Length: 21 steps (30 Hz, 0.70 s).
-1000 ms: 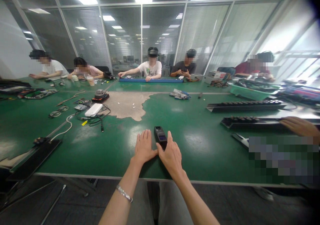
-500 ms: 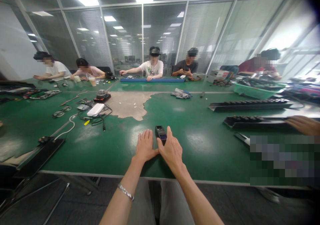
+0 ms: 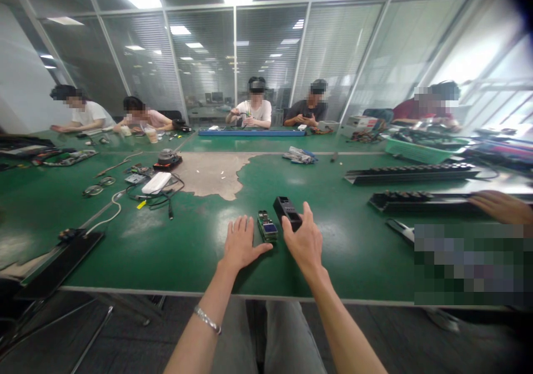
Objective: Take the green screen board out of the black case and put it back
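A green circuit board (image 3: 266,227) with a small screen lies on the green table in front of me. My left hand (image 3: 240,242) rests flat on the tabletop left of it, fingers stretched out, the thumb at or close to the board's near end. In my right hand (image 3: 305,238) is a black plastic housing (image 3: 287,211), gripped between thumb and fingers. It has cut-out openings and is tilted, just to the right of the board. Part of its near end is hidden by my hand.
Ahead on the left lie a white box (image 3: 157,183) with black cables and a pair of glasses (image 3: 99,186). Gloves (image 3: 300,155) lie further back. Long black rails (image 3: 412,174) and a green basket (image 3: 425,147) stand right. A co-worker's hand (image 3: 503,205) touches the nearer rail.
My right hand has moved right with the black housing, lifting it off the circuit board, which now shows bare. My left hand has stayed almost in place.
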Motion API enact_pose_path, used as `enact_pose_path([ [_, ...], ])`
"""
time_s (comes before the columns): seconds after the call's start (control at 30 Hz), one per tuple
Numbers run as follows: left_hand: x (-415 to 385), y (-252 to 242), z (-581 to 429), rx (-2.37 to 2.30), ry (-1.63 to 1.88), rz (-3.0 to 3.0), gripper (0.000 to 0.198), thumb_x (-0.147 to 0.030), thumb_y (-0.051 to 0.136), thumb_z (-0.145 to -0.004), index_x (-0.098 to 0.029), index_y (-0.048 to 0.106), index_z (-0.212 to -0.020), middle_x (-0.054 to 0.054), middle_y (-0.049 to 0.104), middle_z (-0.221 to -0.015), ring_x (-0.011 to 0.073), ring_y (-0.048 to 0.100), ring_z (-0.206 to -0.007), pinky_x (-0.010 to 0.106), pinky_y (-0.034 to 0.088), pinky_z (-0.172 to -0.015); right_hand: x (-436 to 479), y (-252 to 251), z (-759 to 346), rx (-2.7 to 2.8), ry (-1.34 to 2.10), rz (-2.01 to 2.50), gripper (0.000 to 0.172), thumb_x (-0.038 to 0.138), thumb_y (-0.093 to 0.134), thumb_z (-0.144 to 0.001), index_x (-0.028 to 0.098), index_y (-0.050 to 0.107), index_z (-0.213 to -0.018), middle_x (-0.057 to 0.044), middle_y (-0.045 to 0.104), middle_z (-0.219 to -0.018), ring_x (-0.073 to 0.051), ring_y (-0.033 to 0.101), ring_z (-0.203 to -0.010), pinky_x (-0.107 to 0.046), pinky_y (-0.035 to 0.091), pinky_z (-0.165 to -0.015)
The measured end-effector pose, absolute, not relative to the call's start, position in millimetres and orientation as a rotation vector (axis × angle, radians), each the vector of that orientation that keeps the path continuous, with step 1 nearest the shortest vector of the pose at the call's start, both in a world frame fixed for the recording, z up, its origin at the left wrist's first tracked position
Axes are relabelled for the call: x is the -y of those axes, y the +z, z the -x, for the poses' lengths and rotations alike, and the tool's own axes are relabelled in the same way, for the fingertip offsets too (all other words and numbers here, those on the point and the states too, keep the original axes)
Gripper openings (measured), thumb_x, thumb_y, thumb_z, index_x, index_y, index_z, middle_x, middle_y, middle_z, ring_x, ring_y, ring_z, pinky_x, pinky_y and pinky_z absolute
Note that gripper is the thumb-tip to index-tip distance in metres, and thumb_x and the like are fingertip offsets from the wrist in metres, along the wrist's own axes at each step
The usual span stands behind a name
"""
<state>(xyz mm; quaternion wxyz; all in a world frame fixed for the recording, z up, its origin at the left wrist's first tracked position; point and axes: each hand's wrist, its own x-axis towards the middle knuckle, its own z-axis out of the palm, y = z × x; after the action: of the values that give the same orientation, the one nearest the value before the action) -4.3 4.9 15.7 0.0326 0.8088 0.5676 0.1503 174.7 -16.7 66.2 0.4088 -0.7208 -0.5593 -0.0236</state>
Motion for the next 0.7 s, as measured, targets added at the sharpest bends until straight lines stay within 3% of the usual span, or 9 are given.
enact_pose_path([
  [0.7,-4.3,17.7,4.3,-1.748,0.435,-2.523,0.092,-0.082,0.025,-0.085,-0.013,0.040,-0.145,0.017,0.031,-0.155,0.0346,0.022,-0.145,0.054,0.013,-0.118,28.1,23.0,-184.2,1.532,-0.126,1.890,0.076,0.047,0.046,-0.091,0.006,0.021,-0.150,-0.021,0.062,-0.123,-0.032,0.060,-0.102,-0.042,0.047,-0.084],
])
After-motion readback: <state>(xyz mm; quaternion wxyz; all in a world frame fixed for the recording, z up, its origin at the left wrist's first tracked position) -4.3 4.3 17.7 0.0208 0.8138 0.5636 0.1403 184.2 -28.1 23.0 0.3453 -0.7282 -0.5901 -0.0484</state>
